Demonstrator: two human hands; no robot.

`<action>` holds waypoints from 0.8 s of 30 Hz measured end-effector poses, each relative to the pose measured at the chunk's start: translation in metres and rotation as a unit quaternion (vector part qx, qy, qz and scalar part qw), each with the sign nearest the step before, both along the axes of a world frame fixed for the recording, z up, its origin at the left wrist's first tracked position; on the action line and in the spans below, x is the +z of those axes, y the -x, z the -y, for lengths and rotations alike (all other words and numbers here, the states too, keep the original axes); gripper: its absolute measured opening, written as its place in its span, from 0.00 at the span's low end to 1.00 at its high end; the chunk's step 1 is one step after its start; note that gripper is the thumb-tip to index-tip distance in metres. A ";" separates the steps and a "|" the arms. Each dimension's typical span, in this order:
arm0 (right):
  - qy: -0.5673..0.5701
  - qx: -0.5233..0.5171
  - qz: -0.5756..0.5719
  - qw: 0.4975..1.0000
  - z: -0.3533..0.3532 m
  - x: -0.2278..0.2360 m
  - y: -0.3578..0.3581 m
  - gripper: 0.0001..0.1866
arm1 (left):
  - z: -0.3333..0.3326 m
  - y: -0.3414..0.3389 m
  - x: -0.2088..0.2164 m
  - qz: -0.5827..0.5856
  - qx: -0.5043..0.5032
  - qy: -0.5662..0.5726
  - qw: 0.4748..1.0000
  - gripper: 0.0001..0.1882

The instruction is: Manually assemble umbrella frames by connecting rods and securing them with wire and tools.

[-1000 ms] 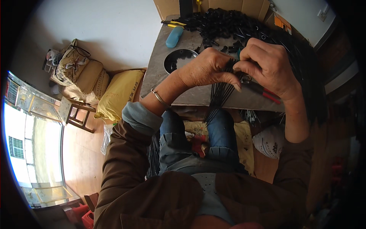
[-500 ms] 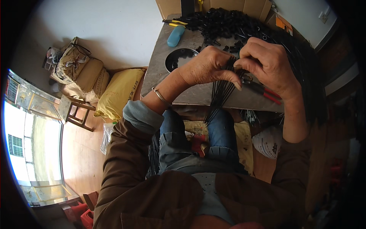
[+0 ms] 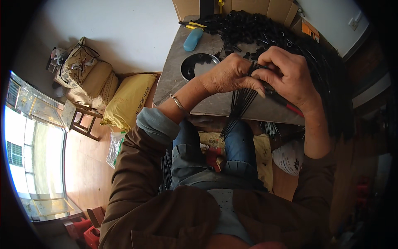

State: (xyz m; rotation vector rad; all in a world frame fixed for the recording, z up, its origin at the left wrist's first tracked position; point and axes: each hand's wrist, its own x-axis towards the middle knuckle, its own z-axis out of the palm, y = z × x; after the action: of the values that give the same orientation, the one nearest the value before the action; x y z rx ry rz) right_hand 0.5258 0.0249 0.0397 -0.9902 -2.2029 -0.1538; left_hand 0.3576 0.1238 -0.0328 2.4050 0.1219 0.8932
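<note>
The left hand [image 3: 232, 74] is closed round the upper end of a bundle of thin black rods [image 3: 240, 103], its thumb stretched out to the right along the near side. The bundle hangs from this grip over the table's near edge, its lower ends fanned toward the right knee of the jeans [image 3: 239, 143]. Gathering the rods near the top probably keeps those ends together while the tails spread freely. The right hand [image 3: 286, 74] is just beside it, fingers curled in and thumb turned toward the left hand. A dark bit shows by its fingertips; whether they pinch it, or whether it belongs to the bundle, cannot be told.

Both hands are raised over the near part of the grey table [image 3: 168, 91], perhaps for a close view. Left of them a round metal dish [image 3: 208, 68] holds small dark bits, partly screened by the left wrist. Farther off lie a blue case [image 3: 193, 40] and a yellow-handled tool [image 3: 195, 26]. A large heap of black parts [image 3: 248, 33] fills the far side, backed by cardboard [image 3: 271, 9]. Long black strands [image 3: 331, 83] crowd the right side, and a red-handled tool [image 3: 295, 110] is partly hidden by the right hand.
</note>
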 end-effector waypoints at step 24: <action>0.009 -0.007 -0.098 0.995 0.010 -0.019 0.015 0.07 | 0.017 0.001 -0.018 0.073 -0.043 0.090 0.992 0.17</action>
State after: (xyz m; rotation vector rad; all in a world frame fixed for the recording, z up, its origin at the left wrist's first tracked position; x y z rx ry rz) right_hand 0.5105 0.0153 0.0207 -0.9872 -2.0214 -0.0412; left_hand 0.3562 0.1073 -0.0511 2.1538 0.0404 0.9712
